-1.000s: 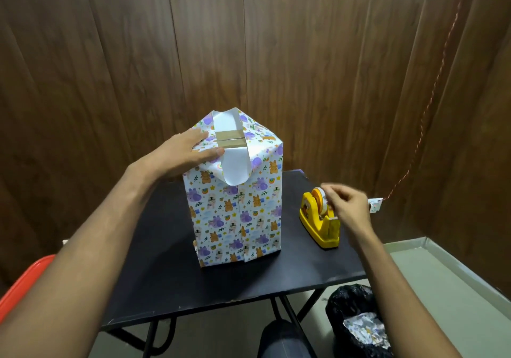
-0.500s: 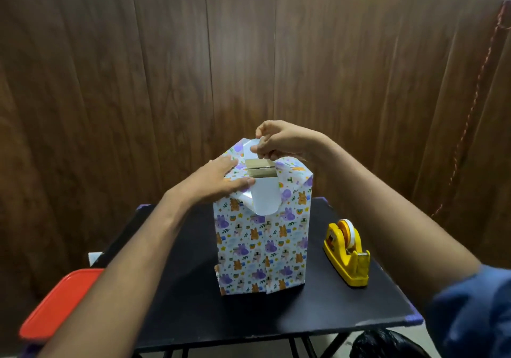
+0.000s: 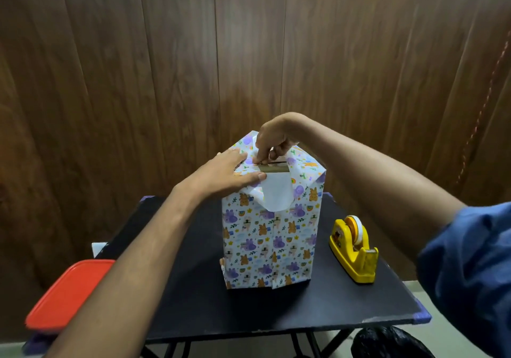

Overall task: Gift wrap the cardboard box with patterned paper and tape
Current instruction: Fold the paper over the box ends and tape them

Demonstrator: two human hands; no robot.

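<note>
A tall box (image 3: 271, 241) wrapped in white paper with purple and orange animal prints stands upright on the black table (image 3: 249, 308). At its top a strip of bare cardboard (image 3: 273, 167) shows, and a white paper flap (image 3: 276, 192) hangs down the front. My left hand (image 3: 226, 175) lies flat on the folded paper at the top left, fingers straight. My right hand (image 3: 272, 142) reaches over the top with fingers curled, pinching something small at the far flap, likely a piece of tape; I cannot see it plainly.
A yellow tape dispenser (image 3: 355, 250) sits on the table right of the box. A red lid (image 3: 66, 294) lies at the left beside the table. A black bag (image 3: 387, 342) is below at the right. Wood panelling stands close behind.
My right hand left the tape dispenser, came over the box top and has lowered onto the far flap. The left hand stays pressed on the top fold.
</note>
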